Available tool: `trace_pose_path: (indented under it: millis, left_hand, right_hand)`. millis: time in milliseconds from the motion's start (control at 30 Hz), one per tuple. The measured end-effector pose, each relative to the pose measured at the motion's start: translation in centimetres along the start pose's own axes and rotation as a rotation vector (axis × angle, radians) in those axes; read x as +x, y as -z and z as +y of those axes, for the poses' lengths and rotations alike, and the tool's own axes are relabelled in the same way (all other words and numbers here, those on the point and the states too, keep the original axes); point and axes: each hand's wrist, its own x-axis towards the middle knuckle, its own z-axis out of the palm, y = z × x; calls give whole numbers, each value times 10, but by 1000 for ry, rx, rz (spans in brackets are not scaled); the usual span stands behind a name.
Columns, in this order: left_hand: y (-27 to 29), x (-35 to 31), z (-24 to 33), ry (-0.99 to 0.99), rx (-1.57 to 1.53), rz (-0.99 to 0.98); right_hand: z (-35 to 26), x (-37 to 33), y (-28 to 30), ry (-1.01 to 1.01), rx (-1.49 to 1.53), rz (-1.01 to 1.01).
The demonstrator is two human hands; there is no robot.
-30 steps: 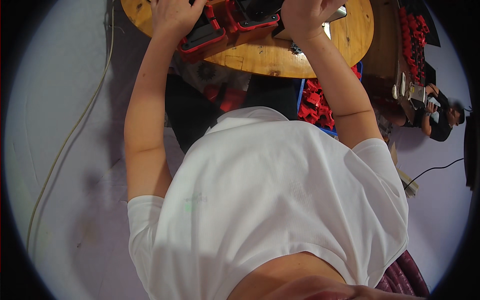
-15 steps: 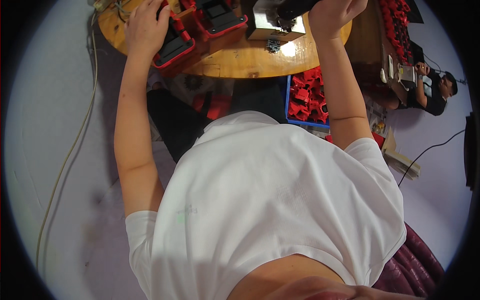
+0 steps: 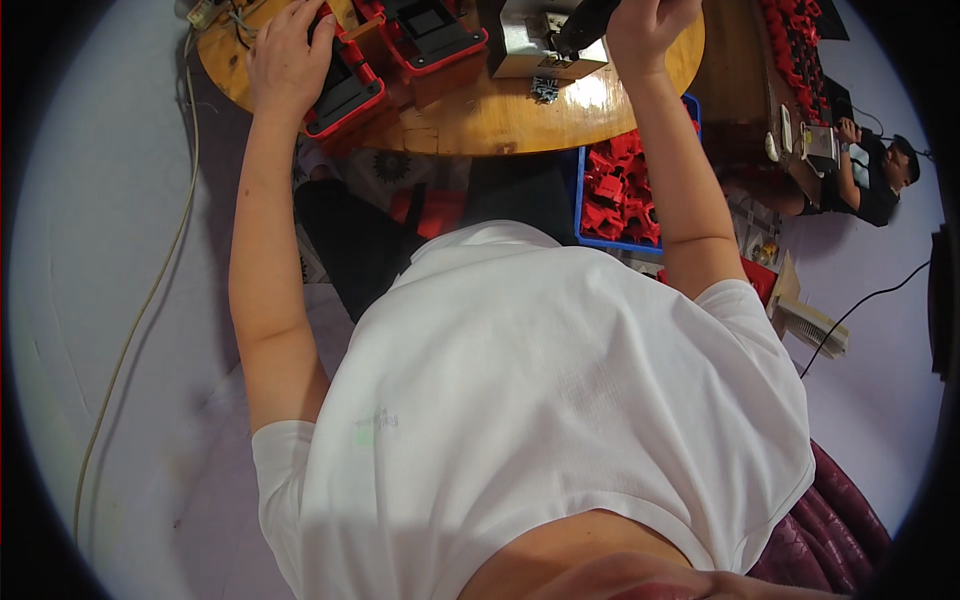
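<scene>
My left hand (image 3: 288,58) lies over the left edge of a red-and-black plastic case (image 3: 347,92), gripping it with the thumb across its top. A second red-and-black case (image 3: 437,38) sits just to the right. My right hand (image 3: 650,28) is closed around a black tapered tool that looks like an electric screwdriver (image 3: 586,24). Its lower end is over a silvery metal box (image 3: 520,55), at a small mechanism in the box's top. A little heap of screws (image 3: 545,91) lies in front of the box. The top frame edge cuts off parts of both hands.
The round wooden table (image 3: 470,125) has its curved edge towards me. Below it, at right, a blue crate (image 3: 618,244) holds red plastic parts. Another person (image 3: 868,180) sits at a table far right. A cable (image 3: 150,300) runs down the left wall.
My right hand and the screwdriver have shifted slightly left, bringing the tool's end over the box mechanism. My left hand stays on the case.
</scene>
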Motion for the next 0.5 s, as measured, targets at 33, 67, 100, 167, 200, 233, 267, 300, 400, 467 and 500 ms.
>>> trace_pose_path:
  millis: [33, 67, 100, 167, 200, 233, 267, 300, 400, 467, 500]
  left_hand:
    - [0, -1, 1, 15, 23, -6]
    - [3, -2, -2, 7, 6, -1]
    - [1, -2, -7, -1, -10, 3]
    - [-2, 0, -8, -45, -87, 22]
    - [1, 1, -1, 31, -117, -37]
    - [12, 3, 16, 108, -145, -93]
    - [22, 2, 25, 199, -165, -140]
    - [21, -2, 21, 181, -131, -115]
    - [31, 2, 32, 191, -129, -134]
    - [36, 2, 33, 203, -139, -137]
    - [33, 1, 31, 202, -131, -125]
  right_hand:
    - [-12, 6, -7, -132, 29, -31]
    - [-15, 15, -9, -158, 14, -74]
    - [-20, 17, -16, -178, 86, -55]
    - [-42, 16, -38, -219, 227, -19]
    - [-63, 16, -55, -241, 299, -3]
    - [-75, 14, -72, -261, 372, 12]
    - [-77, 9, -87, -225, 438, -3]
    - [-79, 4, -101, -188, 504, -18]
    - [-71, -4, -127, -66, 580, -67]
    - [-70, -9, -138, -13, 584, -72]
    - [-69, -10, -141, 11, 561, -82]
